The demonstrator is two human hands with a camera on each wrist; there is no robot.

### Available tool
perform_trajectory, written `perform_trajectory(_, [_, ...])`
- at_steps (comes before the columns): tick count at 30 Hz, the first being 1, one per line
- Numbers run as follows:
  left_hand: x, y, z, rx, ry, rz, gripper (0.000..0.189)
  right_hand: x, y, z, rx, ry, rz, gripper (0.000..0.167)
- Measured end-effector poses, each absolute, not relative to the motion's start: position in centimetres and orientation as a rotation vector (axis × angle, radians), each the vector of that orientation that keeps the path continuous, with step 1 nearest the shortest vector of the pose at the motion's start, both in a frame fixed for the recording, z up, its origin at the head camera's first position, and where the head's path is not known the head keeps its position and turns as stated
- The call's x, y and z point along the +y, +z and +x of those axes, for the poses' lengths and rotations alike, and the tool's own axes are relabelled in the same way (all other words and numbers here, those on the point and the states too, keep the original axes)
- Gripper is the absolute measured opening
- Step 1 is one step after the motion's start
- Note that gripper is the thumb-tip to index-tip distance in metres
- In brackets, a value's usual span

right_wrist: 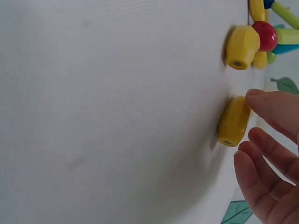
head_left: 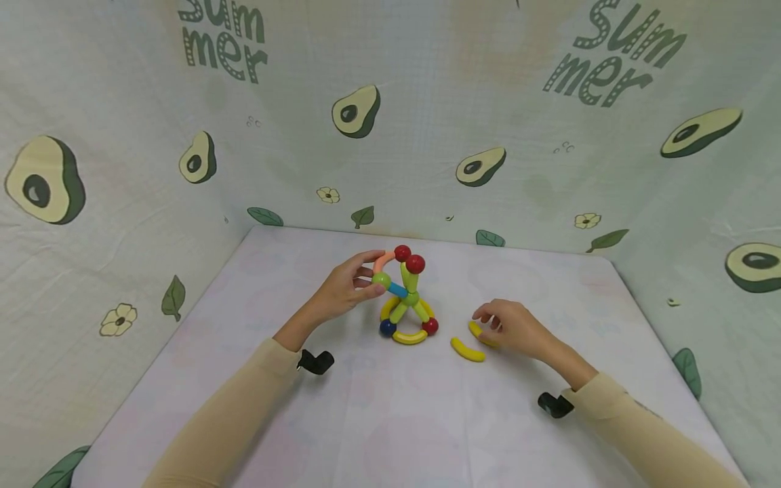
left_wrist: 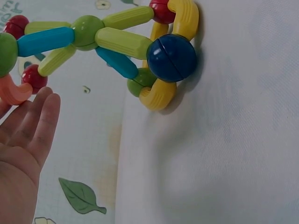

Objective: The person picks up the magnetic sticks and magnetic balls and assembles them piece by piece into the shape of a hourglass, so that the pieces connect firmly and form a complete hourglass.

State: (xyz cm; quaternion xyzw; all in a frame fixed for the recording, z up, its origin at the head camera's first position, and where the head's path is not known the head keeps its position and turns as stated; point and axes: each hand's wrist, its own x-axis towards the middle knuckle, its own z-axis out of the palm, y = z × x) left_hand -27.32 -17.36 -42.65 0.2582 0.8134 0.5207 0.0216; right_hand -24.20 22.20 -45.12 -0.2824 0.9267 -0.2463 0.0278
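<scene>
A model of magnetic sticks and balls (head_left: 411, 299) stands on the table, on a ring of curved yellow sticks with blue and red balls. My left hand (head_left: 342, 288) holds it at the upper left, its thumb at a green ball (head_left: 381, 280) and its fingers by a curved orange stick (head_left: 383, 260). My right hand (head_left: 518, 329) is over a loose curved yellow stick (right_wrist: 235, 122), thumb by one end and fingers apart on the other side. A second yellow stick (head_left: 468, 350) lies nearer me, to the left of that hand.
The white table (head_left: 390, 420) meets a cloth backdrop (head_left: 415, 122) printed with avocados and leaves. Black wrist camera mounts (head_left: 316, 362) hang beneath both forearms, close above the tabletop.
</scene>
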Motion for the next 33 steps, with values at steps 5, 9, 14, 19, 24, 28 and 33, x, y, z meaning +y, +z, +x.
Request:
perform_trajectory(5, [-17.4, -42.5, -27.2, 2.523, 1.609, 0.792, 0.076, 22.1, -46.0, -24.2, 2.876, -0.673, -0.886, 0.03])
perform_trajectory(9, [-17.3, -42.6, -27.3, 2.537, 1.597, 0.789, 0.076, 21.9, -46.0, -24.3, 2.901, -0.605, -0.915, 0.03])
perform_trajectory(14, [-17.3, -42.7, -27.2, 2.541, 1.596, 0.781, 0.076, 22.0, -45.6, -24.4, 2.916, -0.586, -0.941, 0.026])
perform_trajectory(19, [-17.3, -42.5, -27.1, 2.537, 1.595, 0.777, 0.076, 22.2, -45.2, -24.5, 2.918, -0.575, -0.926, 0.023])
perform_trajectory(24, [-17.2, -42.5, -27.1, 2.539, 1.588, 0.77, 0.076, 22.5, -45.1, -25.0, 2.908, -0.566, -0.887, 0.024])
perform_trajectory(28, [-17.2, -42.6, -27.2, 2.541, 1.581, 0.78, 0.076, 22.2, -44.1, -25.5, 2.911, -0.688, -0.886, 0.025])
perform_trajectory(33, [-17.3, -42.6, -27.3, 2.547, 1.585, 0.783, 0.075, 19.5, -40.2, -26.2, 2.968, -1.015, -0.836, 0.032])
